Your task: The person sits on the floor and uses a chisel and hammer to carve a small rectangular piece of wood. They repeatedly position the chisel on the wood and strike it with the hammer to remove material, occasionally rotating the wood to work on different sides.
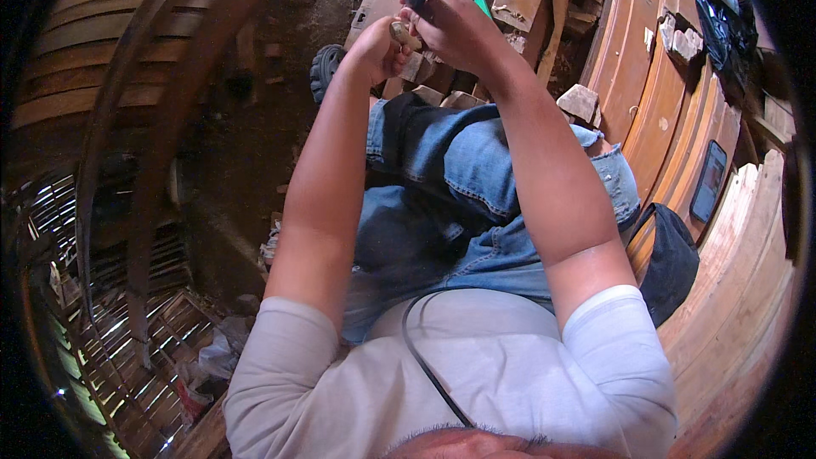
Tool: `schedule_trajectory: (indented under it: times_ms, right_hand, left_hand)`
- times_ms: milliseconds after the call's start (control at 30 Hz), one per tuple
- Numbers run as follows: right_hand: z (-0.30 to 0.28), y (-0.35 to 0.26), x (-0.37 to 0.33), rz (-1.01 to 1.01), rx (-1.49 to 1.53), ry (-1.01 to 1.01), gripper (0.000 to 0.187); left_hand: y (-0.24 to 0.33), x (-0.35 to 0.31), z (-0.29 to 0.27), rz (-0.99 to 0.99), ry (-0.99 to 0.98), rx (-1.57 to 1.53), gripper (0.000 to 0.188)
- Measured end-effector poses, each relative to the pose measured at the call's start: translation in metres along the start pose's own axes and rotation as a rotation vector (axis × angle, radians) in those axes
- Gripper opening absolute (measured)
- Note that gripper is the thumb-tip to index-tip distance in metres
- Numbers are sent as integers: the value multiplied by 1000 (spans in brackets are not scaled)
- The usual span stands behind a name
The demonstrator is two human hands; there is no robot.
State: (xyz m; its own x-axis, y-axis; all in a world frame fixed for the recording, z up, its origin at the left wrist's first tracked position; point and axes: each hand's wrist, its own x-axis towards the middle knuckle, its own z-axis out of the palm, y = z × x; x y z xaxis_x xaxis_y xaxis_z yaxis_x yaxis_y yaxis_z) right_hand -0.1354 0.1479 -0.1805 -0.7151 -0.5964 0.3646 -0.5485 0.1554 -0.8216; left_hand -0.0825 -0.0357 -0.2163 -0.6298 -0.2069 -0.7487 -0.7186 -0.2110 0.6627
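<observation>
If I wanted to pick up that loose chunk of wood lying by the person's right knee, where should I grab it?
Grip the wood block across its two short sides, coming from above. It lies flat on the curved planks with its broad pale face up and nothing resting on it. The denim knee crowds its near side, so approach from the top, not from the front.

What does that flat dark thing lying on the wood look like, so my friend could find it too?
Start at the wide curved wooden boards on the person's right. Beside the dark cap on those boards lies the phone, a thin black rectangle. It is the only smooth, glossy slab there; the rough wood offcut nearby is pale and chunky.
</observation>
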Motion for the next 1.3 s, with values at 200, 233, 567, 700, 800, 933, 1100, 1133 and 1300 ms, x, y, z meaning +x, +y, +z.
schedule_trajectory:
  times_ms: [200, 233, 567, 700, 800, 933, 1100, 1133, 1300]
  right_hand:
    - [6, 10, -1, 88, -49, -10, 23]
    - [8, 12, -1, 83, -63, -6, 23]
    - [-2, 6, 3, 202, -5, -27, 33]
    - [-2, -7, 8, 104, -54, -76, 25]
    - [-8, 5, 2, 72, -123, -28, 21]
    - [-7, -11, 6, 72, -126, -15, 20]
    - [-10, -5, 6, 148, -170, -53, 24]
    - [-9, -4, 6, 133, -178, -56, 24]
    - [-11, -7, 6, 142, -193, -60, 25]
  left_hand:
    - [-2, 29, 1, 53, 73, 160, 57]
    - [-3, 33, 1, 44, 96, 188, 59]
    - [-22, 50, 7, 356, 35, 570, 67]
    - [-46, 116, -39, 789, 246, 1118, 54]
    - [-34, 84, -7, 778, 212, 941, 42]
    - [-28, 54, -7, 605, 283, 747, 33]
    - [-15, 11, 6, 682, 356, 934, 33]
    - [-15, 8, 7, 679, 366, 952, 32]
    - [-17, 13, 6, 670, 362, 973, 32]
